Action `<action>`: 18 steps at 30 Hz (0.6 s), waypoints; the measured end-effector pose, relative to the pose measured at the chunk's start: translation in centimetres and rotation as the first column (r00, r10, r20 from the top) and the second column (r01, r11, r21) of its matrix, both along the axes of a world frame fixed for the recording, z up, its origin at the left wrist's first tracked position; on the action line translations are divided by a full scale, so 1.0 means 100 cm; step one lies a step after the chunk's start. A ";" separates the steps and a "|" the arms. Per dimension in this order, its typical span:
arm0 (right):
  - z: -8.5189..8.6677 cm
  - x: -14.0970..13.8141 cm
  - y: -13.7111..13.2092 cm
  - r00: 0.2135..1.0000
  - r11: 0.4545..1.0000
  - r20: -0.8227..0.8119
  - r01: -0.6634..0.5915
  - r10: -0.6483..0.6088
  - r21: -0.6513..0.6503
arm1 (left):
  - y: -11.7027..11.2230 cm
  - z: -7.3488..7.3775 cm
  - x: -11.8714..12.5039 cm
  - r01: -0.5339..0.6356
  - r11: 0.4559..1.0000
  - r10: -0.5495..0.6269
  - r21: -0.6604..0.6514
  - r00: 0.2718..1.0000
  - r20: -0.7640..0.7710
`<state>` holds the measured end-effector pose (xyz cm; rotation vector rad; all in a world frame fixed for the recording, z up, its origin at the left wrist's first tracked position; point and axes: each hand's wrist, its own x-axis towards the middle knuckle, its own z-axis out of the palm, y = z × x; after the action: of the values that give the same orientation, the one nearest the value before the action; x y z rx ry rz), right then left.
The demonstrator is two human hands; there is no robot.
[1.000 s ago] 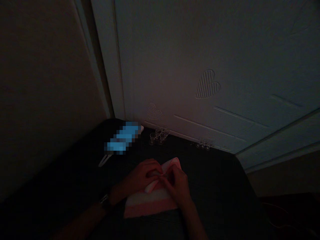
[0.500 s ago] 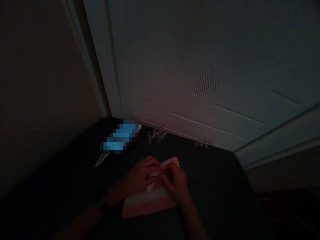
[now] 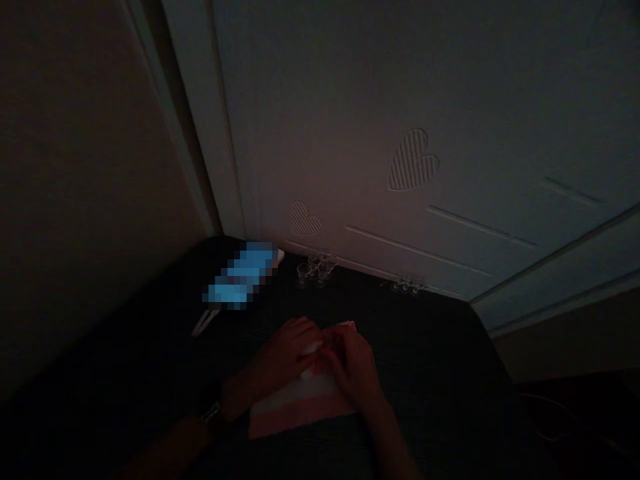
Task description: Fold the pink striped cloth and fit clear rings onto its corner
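A pink and white cloth lies on the dark tabletop, its upper part bunched between my hands. My left hand comes in from the left, a dark watch on its wrist, fingers curled over a folded white part of the cloth. From the right, my right hand pinches the cloth near its far corner, thumb and fingers bent. The fingertips of both hands almost meet. Between them is a small, faintly shiny thing, too dark to make out.
Several small clear stemmed glasses stand behind my hands, and another group of little glasses is further right by the pale panel with raised hearts. A lit phone, its screen blurred, lies at left with a strap.
My fingers have drawn closer together over the cloth, and its far corner is now more covered by my right hand. The glasses and phone stay put.
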<state>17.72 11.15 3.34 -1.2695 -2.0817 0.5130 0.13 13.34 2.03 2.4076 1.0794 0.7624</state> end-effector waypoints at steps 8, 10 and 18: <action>0.000 -0.002 0.001 0.999 1.000 -0.030 -0.017 0.016 -0.023 | -0.001 0.007 -0.003 0.004 0.999 -0.005 -0.034 1.000 -0.025; 0.001 -0.002 0.001 1.000 0.999 -0.022 -0.020 0.019 -0.038 | -0.002 0.009 -0.003 0.001 0.999 -0.001 -0.038 1.000 -0.012; 0.003 -0.002 0.001 0.999 0.998 -0.033 0.001 -0.003 -0.059 | -0.002 0.012 -0.005 -0.033 0.995 0.039 -0.091 0.997 0.065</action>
<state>17.54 11.24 3.67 -1.2879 -2.0516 0.5951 -0.32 13.14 3.19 2.2773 1.1092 0.7830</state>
